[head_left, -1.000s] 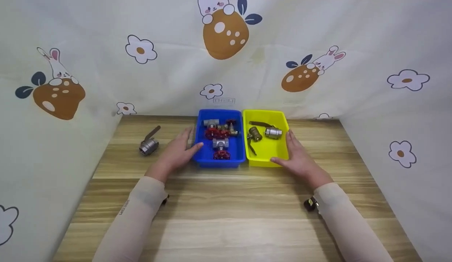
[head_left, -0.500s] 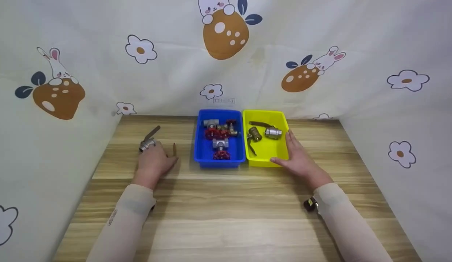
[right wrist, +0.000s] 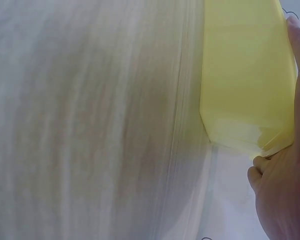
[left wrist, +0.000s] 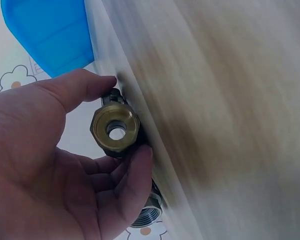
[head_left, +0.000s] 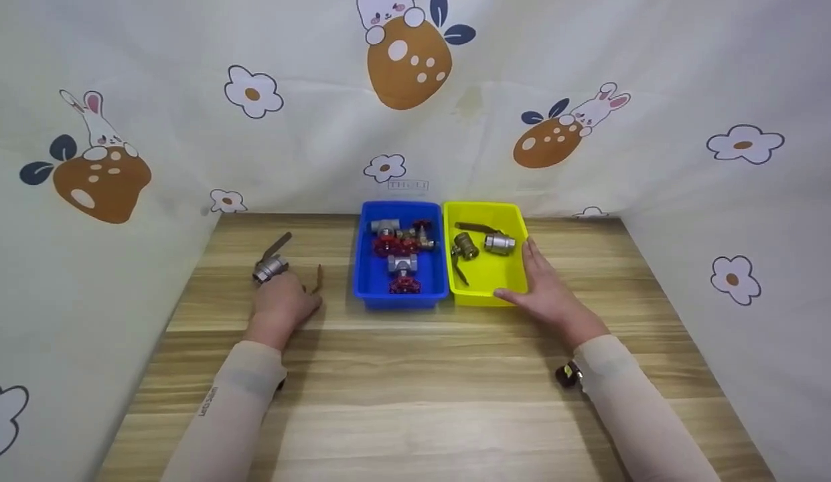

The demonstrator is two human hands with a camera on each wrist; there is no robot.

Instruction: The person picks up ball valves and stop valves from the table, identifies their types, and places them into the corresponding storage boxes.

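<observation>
My left hand [head_left: 282, 304] is at the table's left side, its thumb and fingers around a brass ball valve [left wrist: 115, 127]. In the head view the hand hides the valve's body, and only its brown lever [head_left: 319, 278] shows beside the thumb. Just beyond the hand lies a steel ball valve [head_left: 270, 268] with its lever pointing away. My right hand [head_left: 552, 294] rests against the yellow bin [head_left: 489, 298], straight fingers along the right wall and thumb at the near rim. Two lever ball valves, one steel [head_left: 499, 244] and one brass [head_left: 466, 246], lie inside that bin.
Left of the yellow bin and close against it stands a blue bin [head_left: 400, 301] with several red-handwheel valves [head_left: 404, 271]. Both bins are near the back edge of the wooden table [head_left: 415, 395]. Patterned cloth walls [head_left: 308, 154] rise at the back and sides.
My left hand has left the blue bin's side, moved left and toward me, and taken hold of the brass ball valve. The right hand stays at the yellow bin. The head view has shifted slightly.
</observation>
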